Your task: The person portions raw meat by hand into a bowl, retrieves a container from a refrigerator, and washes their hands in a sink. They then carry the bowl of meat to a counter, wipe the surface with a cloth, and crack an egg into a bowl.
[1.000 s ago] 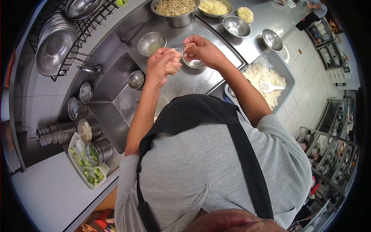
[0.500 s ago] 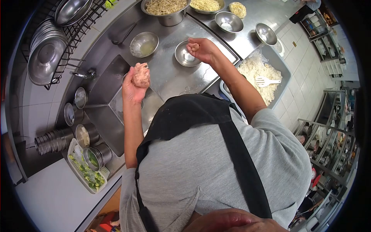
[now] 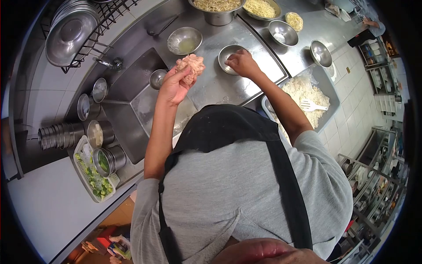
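Observation:
My left hand is closed round a lump of pale pink raw meat, held up above the steel counter beside the sink. My right hand reaches over a small steel bowl, fingers pointing down at its right side. Its fingers are bent together, and whatever they may hold is hidden. Left of that bowl stands another steel bowl with a little yellowish liquid in it.
A grey tub of white crumbly food with a white slotted spatula stands at the right. Bean sprouts fill a bowl at the back. The sink lies left. Another person is far back right.
My right hand has turned down over the small bowl, and the bit of meat earlier visible in it is now out of sight. My left hand has tilted with its meat. The whole view has shifted.

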{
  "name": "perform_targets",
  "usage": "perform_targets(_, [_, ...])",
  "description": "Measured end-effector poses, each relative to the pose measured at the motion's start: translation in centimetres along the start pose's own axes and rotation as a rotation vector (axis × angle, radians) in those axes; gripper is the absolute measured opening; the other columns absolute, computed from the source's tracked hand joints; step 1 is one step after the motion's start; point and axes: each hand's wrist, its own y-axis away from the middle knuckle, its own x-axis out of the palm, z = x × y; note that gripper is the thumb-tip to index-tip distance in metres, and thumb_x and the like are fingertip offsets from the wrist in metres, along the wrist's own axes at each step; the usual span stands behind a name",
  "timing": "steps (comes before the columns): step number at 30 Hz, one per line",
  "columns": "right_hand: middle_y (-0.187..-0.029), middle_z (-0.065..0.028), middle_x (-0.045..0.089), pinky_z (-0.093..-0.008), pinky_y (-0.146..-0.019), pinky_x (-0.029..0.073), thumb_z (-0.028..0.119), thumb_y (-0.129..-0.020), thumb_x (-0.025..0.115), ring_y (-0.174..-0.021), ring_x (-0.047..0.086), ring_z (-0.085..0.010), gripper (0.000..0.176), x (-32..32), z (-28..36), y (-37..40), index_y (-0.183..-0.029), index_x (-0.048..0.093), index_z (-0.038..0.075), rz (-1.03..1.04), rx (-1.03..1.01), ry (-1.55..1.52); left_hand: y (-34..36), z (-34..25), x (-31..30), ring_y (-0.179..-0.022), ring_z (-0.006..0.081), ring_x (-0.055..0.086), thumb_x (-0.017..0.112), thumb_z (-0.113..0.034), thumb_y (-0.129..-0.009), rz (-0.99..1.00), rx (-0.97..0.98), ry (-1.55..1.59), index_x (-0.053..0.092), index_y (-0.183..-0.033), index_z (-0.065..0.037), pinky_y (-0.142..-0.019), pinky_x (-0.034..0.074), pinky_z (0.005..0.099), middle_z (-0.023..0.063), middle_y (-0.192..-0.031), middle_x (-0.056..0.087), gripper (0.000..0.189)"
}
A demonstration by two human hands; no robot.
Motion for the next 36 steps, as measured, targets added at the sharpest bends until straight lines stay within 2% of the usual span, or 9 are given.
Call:
perform_targets(3, [-0.098,-0.0188,0.071,-0.0433,-0.091,0.052,0.048,-0.093,0.067,-0.103,0.066,-0.0321,0.044,-3.7,4.4,-0.2,-0.114,0.074,0.009,-0.01,0.013,-0.001,0.5,-0.9,1.6,-0.106,0.0199,0.068,0.069,-0.007,-0.095,0.007,0.0,-0.199,0.056,-0.133,-0.001,-0.085,0.057,0.0308,0.0097,-0.123,0.066,0.04])
perform_targets(5, [-0.127,-0.0115,0.065,-0.0347,-0.093,0.051,0.034,-0.094,0.071,-0.109,0.064,-0.0199,0.046,-7.6,8.9,-1.3,-0.134,0.065,0.013,0.422,0.271,-0.716,0.2,-0.6,2.2,-0.105,0.0194,0.069,0.069,-0.006,-0.095,0.044,0.021,-0.2,0.056,-0.132,0.0,-0.086,0.057,0.0318,0.0101,-0.121,0.067,0.039])
perform_targets(8, [-0.105,-0.0087,0.068,-0.0312,-0.083,0.053,0.03,-0.086,0.077,-0.093,0.066,-0.0166,0.052,-10.0,14.1,-0.7,-0.132,0.064,0.011,0.314,-0.076,-0.851,-0.6,-0.6,3.0,-0.104,0.0187,0.069,0.069,-0.005,-0.095,0.115,0.041,-0.242,0.056,-0.129,0.001,-0.089,0.057,0.0335,0.0105,-0.119,0.067,0.037])
perform_targets(12, [-0.097,-0.007,0.068,-0.0295,-0.078,0.053,0.021,-0.085,0.077,-0.085,0.064,-0.0141,0.045,-8.2,14.1,-1.0,-0.125,0.065,0.006,0.323,-0.123,-0.883,-1.4,-1.3,3.1,-0.102,0.018,0.069,0.068,-0.003,-0.094,0.13,0.002,-0.288,0.057,-0.123,0.0,-0.089,0.057,0.0326,0.0099,-0.116,0.066,0.031])
perform_targets(16, [-0.09,-0.0062,0.069,-0.0279,-0.074,0.053,0.016,-0.085,0.074,-0.081,0.065,-0.012,0.032,-7.6,14.2,-1.1,-0.11,0.066,-0.001,0.274,0.085,-0.97,-0.2,-1.3,4.1,-0.103,0.0165,0.067,0.073,-0.01,-0.092,0.151,0.082,-0.253,0.054,-0.13,-0.001,-0.089,0.055,0.0311,0.008,-0.116,0.066,0.043])
perform_targets(24, [-0.088,-0.0056,0.068,-0.0259,-0.071,0.052,0.012,-0.087,0.074,-0.08,0.064,-0.0104,0.022,-9.4,15.4,-1.3,-0.103,0.066,-0.001,0.223,0.195,-0.94,0.3,-2.2,6.6,-0.074,0.0104,0.066,0.081,-0.006,-0.081,0.031,0.175,-0.627,0.06,-0.106,-0.005,-0.061,0.051,0.0242,0.0042,-0.093,0.069,0.033])
perform_targets(31, [-0.096,-0.0077,0.069,-0.0296,-0.081,0.058,0.008,-0.093,0.071,-0.089,0.069,-0.016,0.019,-11.3,15.7,-0.9,-0.108,0.063,-0.002,0.154,0.415,-1.6,-0.5,-2.5,6.4,-0.075,0.0098,0.064,0.084,-0.009,-0.078,0.094,0.242,-0.415,0.061,-0.104,-0.005,-0.063,0.051,0.0237,0.0038,-0.095,0.068,0.035])
perform_targets(33, [-0.098,-0.0082,0.069,-0.03,-0.081,0.058,0.009,-0.093,0.071,-0.089,0.07,-0.0164,0.021,-11.2,15.5,-0.7,-0.11,0.062,-0.002,0.124,0.419,-1.581,-0.5,-2.0,7.2,-0.079,0.0116,0.067,0.083,-0.01,-0.08,0.085,0.486,-0.817,0.061,-0.108,-0.004,-0.066,0.053,0.0247,0.0045,-0.093,0.068,0.036])
perform_targets(36, [-0.1,-0.0084,0.07,-0.0294,-0.079,0.057,0.011,-0.093,0.072,-0.088,0.069,-0.0147,0.025,-10.7,15.2,-0.9,-0.113,0.062,-0.001,0.24,0.284,-1.326,-1.5,-1.6,6.7,-0.073,0.0117,0.068,0.084,-0.011,-0.079,0.002,0.416,-1.045,0.062,-0.106,-0.004,-0.061,0.053,0.0252,0.0034,-0.086,0.068,0.035])
